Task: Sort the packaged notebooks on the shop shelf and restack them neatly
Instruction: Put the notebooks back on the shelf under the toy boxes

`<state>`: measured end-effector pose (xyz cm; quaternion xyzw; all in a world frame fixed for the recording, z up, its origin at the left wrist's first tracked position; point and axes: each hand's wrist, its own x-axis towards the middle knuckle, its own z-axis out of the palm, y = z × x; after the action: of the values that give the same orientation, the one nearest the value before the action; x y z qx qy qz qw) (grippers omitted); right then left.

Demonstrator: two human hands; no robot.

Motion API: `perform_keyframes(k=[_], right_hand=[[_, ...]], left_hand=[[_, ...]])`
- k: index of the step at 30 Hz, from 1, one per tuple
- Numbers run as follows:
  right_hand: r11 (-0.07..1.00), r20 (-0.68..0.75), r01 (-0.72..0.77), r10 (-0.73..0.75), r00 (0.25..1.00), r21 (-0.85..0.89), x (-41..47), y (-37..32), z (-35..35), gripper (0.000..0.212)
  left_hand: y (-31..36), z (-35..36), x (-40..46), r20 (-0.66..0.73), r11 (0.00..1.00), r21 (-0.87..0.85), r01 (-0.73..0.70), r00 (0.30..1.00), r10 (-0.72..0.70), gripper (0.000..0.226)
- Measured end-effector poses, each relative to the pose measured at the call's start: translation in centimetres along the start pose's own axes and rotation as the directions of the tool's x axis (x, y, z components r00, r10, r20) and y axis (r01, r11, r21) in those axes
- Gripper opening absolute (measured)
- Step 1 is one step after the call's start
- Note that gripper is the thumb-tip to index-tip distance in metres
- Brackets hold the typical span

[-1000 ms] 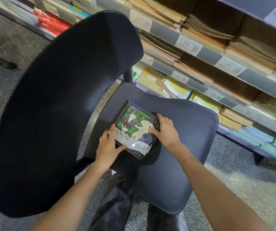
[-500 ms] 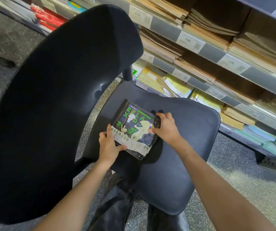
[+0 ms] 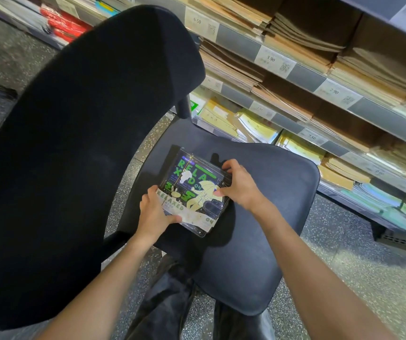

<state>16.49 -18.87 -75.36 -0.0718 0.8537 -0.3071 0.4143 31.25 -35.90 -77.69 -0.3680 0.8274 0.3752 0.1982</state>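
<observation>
Packaged notebook stack (image 3: 194, 190) flat on black chair seat (image 3: 270, 217), w/ shop shelf (image 3: 319, 77) just beyond. Left hand (image 3: 154, 212) gripping near-left corner, thumb on cover. Right hand (image 3: 240, 184) clasping far-right edge, fingers (image 3: 226, 164) curled over it.

Stack of packaged notebooks (image 3: 194, 190) in clear plastic wrap, dark cover with green "RELAXED" lettering and pale cartoon figures, pale band across the near end marked "04", lying flat and skewed on a black chair seat (image 3: 258, 241), kraft and yellow notebook stacks on shop shelves (image 3: 295, 77) behind
</observation>
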Motion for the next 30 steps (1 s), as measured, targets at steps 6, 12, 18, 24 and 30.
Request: perform_keyframes(k=[6, 12, 18, 24, 30], right_hand=[[0.998, -0.015, 0.05, -0.05, 0.999, 0.034, -0.8, 0.4, -0.4, 0.066], [0.994, -0.055, 0.109, -0.108, 0.993, 0.013, -2.1, 0.0, -3.0, 0.065], [0.983, -0.143, 0.184, -0.179, 0.973, 0.019, -4.2, -2.6, -7.5, 0.066], [0.957, -0.252, 0.286, -0.287, 0.924, -0.04, -7.8, -7.3, -13.7, 0.067], [0.912, -0.382, 0.384, -0.409, 0.829, -0.145, -13.3, -12.8, -21.7, 0.065]], left_hand=[[1.0, 0.1, -1.0, 0.075, 0.998, -0.058, 0.027, 0.997, -0.023, 0.114], [3.4, 0.2, -2.8, 0.125, 0.977, -0.208, 0.051, 0.992, -0.025, 0.107], [7.1, -2.0, -3.4, 0.053, 0.97, -0.238, -0.056, 0.996, 0.07, 0.11], [13.6, -5.7, -5.0, -0.055, 0.955, -0.247, -0.162, 0.987, 0.154, 0.111], [21.0, -10.9, -8.4, -0.17, 0.875, -0.305, -0.377, 0.925, 0.339, 0.116]])
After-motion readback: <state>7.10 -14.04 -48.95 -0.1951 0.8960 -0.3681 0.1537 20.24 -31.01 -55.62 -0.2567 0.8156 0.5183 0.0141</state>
